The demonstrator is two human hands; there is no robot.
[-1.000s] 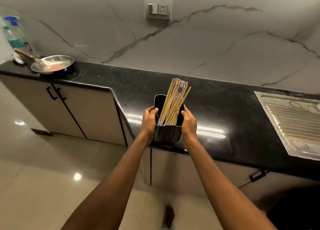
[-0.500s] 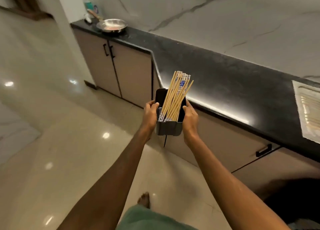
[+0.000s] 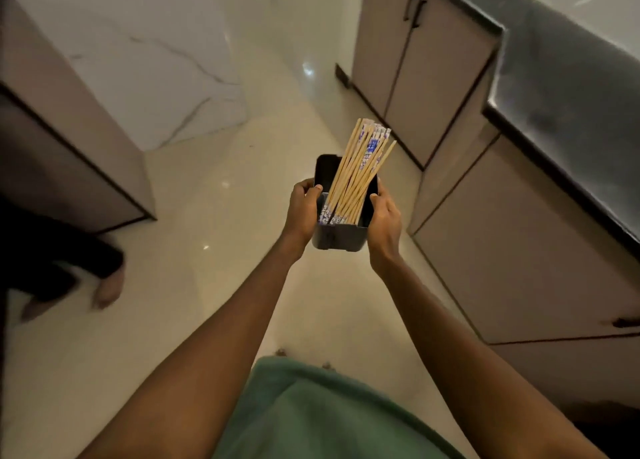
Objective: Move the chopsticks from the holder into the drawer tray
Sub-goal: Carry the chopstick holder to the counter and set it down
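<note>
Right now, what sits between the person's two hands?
In the head view, the dark holder with the chopsticks leaning inside it; left hand and right hand grip its opposite sides.

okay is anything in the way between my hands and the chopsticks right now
Nothing visible. The left hand and right hand grip the sides of the holder, and the chopsticks stick out of its open top, uncovered.

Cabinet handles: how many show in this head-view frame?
3. Two dark vertical cabinet handles sit side by side on the far doors, upper right; one at the right edge, cut off. Others may lie outside the frame.
</note>
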